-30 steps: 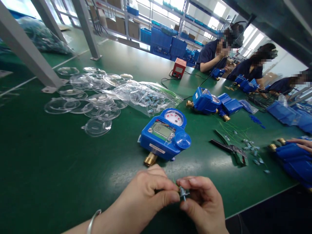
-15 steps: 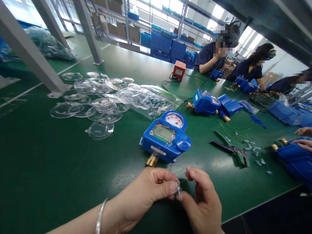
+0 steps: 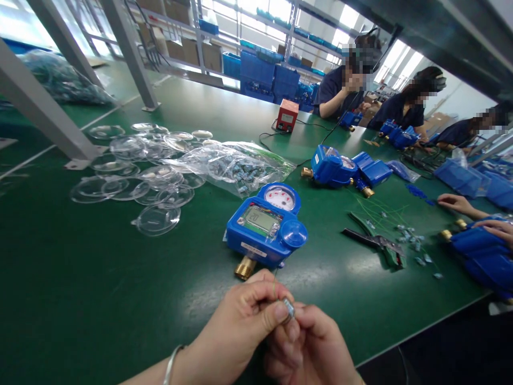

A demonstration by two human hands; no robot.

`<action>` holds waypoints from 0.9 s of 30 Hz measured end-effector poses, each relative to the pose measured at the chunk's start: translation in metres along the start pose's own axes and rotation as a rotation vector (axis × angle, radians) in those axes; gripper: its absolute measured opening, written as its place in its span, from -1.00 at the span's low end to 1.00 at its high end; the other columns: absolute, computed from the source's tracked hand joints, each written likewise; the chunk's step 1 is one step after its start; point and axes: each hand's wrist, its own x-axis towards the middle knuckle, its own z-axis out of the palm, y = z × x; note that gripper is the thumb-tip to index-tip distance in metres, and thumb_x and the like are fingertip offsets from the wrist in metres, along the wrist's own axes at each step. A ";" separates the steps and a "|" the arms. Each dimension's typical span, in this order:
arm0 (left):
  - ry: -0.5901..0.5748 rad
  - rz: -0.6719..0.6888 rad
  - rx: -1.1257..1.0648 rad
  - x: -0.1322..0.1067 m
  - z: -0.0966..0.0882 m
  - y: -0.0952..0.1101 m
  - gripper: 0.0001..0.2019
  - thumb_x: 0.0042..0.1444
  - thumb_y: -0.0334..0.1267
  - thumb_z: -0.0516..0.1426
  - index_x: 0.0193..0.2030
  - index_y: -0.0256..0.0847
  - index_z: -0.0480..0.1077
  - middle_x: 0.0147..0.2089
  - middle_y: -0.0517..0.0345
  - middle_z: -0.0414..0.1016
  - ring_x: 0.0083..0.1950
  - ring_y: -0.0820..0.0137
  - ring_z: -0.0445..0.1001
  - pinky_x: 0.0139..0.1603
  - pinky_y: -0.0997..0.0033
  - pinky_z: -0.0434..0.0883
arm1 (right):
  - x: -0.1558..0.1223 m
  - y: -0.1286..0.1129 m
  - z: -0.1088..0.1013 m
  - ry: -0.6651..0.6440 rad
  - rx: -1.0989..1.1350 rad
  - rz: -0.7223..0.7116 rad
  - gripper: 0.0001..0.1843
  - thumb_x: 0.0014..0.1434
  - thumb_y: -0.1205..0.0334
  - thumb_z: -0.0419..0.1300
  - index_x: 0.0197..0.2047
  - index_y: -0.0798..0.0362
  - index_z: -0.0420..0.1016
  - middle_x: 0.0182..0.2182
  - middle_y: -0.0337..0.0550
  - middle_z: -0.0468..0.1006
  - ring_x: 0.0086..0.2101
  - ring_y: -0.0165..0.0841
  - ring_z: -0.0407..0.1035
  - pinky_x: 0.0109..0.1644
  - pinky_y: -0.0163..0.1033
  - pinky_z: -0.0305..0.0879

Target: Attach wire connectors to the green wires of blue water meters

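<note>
My left hand (image 3: 244, 321), a bracelet on its wrist, pinches a small clear-blue wire seal (image 3: 288, 309) between thumb and forefinger. From the other side, my right hand (image 3: 316, 342) is closed with its fingertips at the seal's edge, partly behind my left fingers. A thin green wire runs up from the seal towards a blue water meter (image 3: 256, 243), which lies just beyond my hands. That meter has a display, a round dial, a blue round cap and a brass threaded end. Exactly how the wire passes through the seal is hidden by my fingers.
Clear plastic discs (image 3: 156, 219) and a bag of seals (image 3: 240, 168) lie to the left. Green-handled cutters (image 3: 377, 243) and loose seals (image 3: 412, 238) are at right. More meters (image 3: 332, 166) and a red box (image 3: 287, 115) stand behind. A co-worker's hands (image 3: 497, 227) reach in from the right.
My right hand has closed in from apart fingers to a pinch at the seal. The co-worker's one hand has stretched out towards small blue parts. The view has shifted slightly.
</note>
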 end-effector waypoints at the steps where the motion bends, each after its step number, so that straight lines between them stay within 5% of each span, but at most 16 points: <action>1: 0.023 -0.006 0.005 0.000 0.000 0.000 -0.75 0.11 -0.07 0.10 -0.39 -0.22 0.40 -0.47 0.23 0.30 -0.48 0.48 0.32 -0.44 0.48 0.29 | 0.000 0.000 -0.001 -0.009 -0.010 0.022 -0.67 0.17 0.07 -0.11 -0.57 0.01 0.12 -0.69 -0.34 0.08 -0.70 -0.46 -0.04 -0.62 -0.32 0.02; 7: 0.181 0.060 0.232 0.000 -0.004 -0.003 -0.80 0.06 -0.13 0.15 -0.41 -0.21 0.48 -0.37 0.21 0.29 -0.30 0.44 0.29 -0.25 0.47 0.25 | -0.010 0.008 -0.016 0.253 -1.136 -0.678 -0.88 0.19 0.29 0.05 -0.22 0.07 0.37 -0.42 -0.15 0.40 -0.40 -0.34 0.24 -0.32 -0.26 0.15; 10: 0.181 0.035 0.213 -0.001 -0.003 -0.004 -0.82 0.05 -0.15 0.15 -0.39 -0.21 0.47 -0.36 0.22 0.29 -0.31 0.44 0.27 -0.26 0.47 0.23 | -0.011 0.006 -0.020 0.248 -1.227 -0.813 -0.83 0.23 0.34 -0.02 -0.25 0.09 0.38 -0.45 -0.13 0.41 -0.43 -0.34 0.22 -0.34 -0.24 0.10; 13: 0.155 0.016 0.184 -0.001 0.000 -0.002 -0.80 0.05 -0.13 0.14 -0.42 -0.22 0.45 -0.38 0.23 0.28 -0.33 0.45 0.27 -0.28 0.47 0.23 | -0.009 0.002 -0.017 0.163 -0.817 -0.502 -0.74 0.25 0.23 -0.04 -0.41 0.08 0.36 -0.55 -0.17 0.36 -0.52 -0.39 0.19 -0.42 -0.27 0.09; 16: 0.121 0.026 0.167 0.002 0.001 0.000 -0.78 0.05 -0.13 0.13 -0.45 -0.25 0.42 -0.39 0.22 0.28 -0.32 0.44 0.28 -0.25 0.47 0.24 | -0.004 0.002 -0.009 -0.024 -0.263 -0.080 -0.62 0.27 0.09 -0.20 -0.55 0.00 0.13 -0.78 -0.39 0.05 -0.76 -0.48 -0.08 -0.65 -0.34 -0.05; 18: 0.115 -0.009 0.118 0.003 0.000 0.000 -0.79 0.06 -0.13 0.13 -0.39 -0.25 0.40 -0.39 0.22 0.30 -0.32 0.45 0.29 -0.23 0.46 0.25 | -0.001 0.003 -0.006 -0.073 0.027 0.061 -0.65 0.23 0.05 -0.21 -0.53 -0.02 0.06 -0.79 -0.47 -0.08 -0.79 -0.51 -0.23 -0.70 -0.36 -0.13; 20: 0.150 -0.065 0.056 0.002 -0.002 -0.001 -0.74 0.03 -0.11 0.16 -0.22 -0.23 0.34 -0.36 0.24 0.30 -0.31 0.44 0.29 -0.23 0.45 0.27 | -0.002 0.003 -0.008 -0.011 0.080 0.088 -0.68 0.22 0.04 -0.13 -0.50 0.01 0.12 -0.74 -0.43 0.01 -0.74 -0.52 -0.15 -0.63 -0.37 -0.09; 22: 0.231 -0.098 0.101 -0.002 -0.005 -0.001 -0.59 -0.05 -0.08 0.22 -0.11 -0.19 0.24 -0.34 0.26 0.28 -0.29 0.44 0.28 -0.24 0.45 0.29 | -0.005 -0.001 -0.015 0.098 -0.292 -0.072 -0.70 0.24 0.12 -0.08 -0.47 0.06 0.21 -0.66 -0.33 0.16 -0.63 -0.49 0.02 -0.53 -0.35 -0.02; 24: 0.286 -0.134 0.346 -0.006 -0.006 0.001 -0.64 -0.04 -0.01 0.20 -0.24 -0.19 0.24 -0.40 0.29 0.24 -0.35 0.45 0.24 -0.34 0.49 0.25 | -0.010 -0.007 -0.023 0.130 -0.810 -0.342 -0.75 0.24 0.26 -0.07 -0.45 0.10 0.27 -0.56 -0.23 0.26 -0.52 -0.44 0.12 -0.43 -0.30 0.01; 27: 0.174 -0.223 0.771 -0.012 -0.006 0.006 -0.58 0.15 0.10 -0.05 -0.52 -0.21 0.22 -0.54 0.29 0.22 -0.48 0.47 0.17 -0.48 0.47 0.10 | -0.015 -0.018 -0.031 0.052 -1.393 -0.710 -0.80 0.17 0.43 -0.06 -0.45 0.11 0.27 -0.52 -0.16 0.29 -0.46 -0.37 0.13 -0.37 -0.24 0.00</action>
